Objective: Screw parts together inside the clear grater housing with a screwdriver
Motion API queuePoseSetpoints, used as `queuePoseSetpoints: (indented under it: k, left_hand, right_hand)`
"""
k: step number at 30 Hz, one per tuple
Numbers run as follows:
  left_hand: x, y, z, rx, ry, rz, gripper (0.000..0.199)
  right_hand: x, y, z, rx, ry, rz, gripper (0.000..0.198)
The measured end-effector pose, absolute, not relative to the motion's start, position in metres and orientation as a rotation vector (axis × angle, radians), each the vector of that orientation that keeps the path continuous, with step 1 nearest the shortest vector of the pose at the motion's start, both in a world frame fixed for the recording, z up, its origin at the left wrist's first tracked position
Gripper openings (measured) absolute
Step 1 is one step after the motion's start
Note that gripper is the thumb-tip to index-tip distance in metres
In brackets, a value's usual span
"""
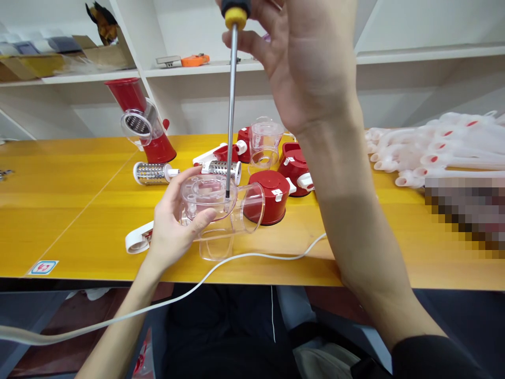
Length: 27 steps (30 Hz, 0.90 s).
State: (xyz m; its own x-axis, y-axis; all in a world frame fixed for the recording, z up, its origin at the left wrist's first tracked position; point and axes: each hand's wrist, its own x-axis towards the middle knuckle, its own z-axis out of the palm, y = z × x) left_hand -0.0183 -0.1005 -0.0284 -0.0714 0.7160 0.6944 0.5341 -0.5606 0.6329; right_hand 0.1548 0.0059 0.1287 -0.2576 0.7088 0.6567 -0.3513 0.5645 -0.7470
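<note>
My left hand [175, 218] grips a clear plastic grater housing [248, 208] from its left side, thumb and fingers around its round flange. The housing rests on the table with its flange facing up. Raised high, my right hand [276, 47] holds a screwdriver [232, 100] by its black and yellow handle, partly cut off by the top edge. The shaft points straight down, and its tip meets the flange near its right edge. Just behind the housing lie a metal grater drum [223, 169] and a red base [268, 196].
An assembled red rotary grater [148, 123] stands at the back left, near another drum [152, 173]. More red bases [295, 166] and a clear housing [265, 137] stand behind. A white cable [252, 256] crosses the front. White plastic parts [450, 145] pile up at right.
</note>
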Motion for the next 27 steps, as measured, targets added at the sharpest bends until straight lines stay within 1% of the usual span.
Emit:
queuePoseSetpoints:
  k: [2,5,10,13,15,19,27]
  left_hand:
    - [-0.0181,-0.1005,-0.0285,2.02,1.394,1.696,0.068]
    - [-0.0181,-0.1005,-0.0294,2.033,1.382,1.699,0.066]
    - [-0.019,-0.1002,-0.0304,2.029,1.414,1.686,0.069]
    - [-0.0194,-0.1001,-0.0296,2.03,1.42,1.696,0.069]
    - [-0.0193,-0.1,-0.029,2.035,1.414,1.696,0.068]
    - [-0.0185,-0.1,-0.0286,2.03,1.377,1.711,0.066]
    - [-0.0195,-0.0995,-0.0299,2.057,1.418,1.675,0.068]
  right_hand:
    - [0.1541,0.0077,0.1277,-0.342,-1.496,0.982,0.054]
    - [0.1534,0.0068,0.1285,-0.36,-1.486,0.984,0.056]
    - [0.1555,0.0032,0.1317,-0.355,-1.472,1.1,0.045]
    - [0.1575,0.0067,0.1292,-0.324,-1.501,1.142,0.055]
    - [0.158,0.0097,0.1267,-0.302,-1.531,1.116,0.058]
    - [0.1566,0.0108,0.1258,-0.297,-1.554,1.013,0.053]
    - [0.1561,0.0065,0.1304,-0.413,-1.443,0.989,0.053]
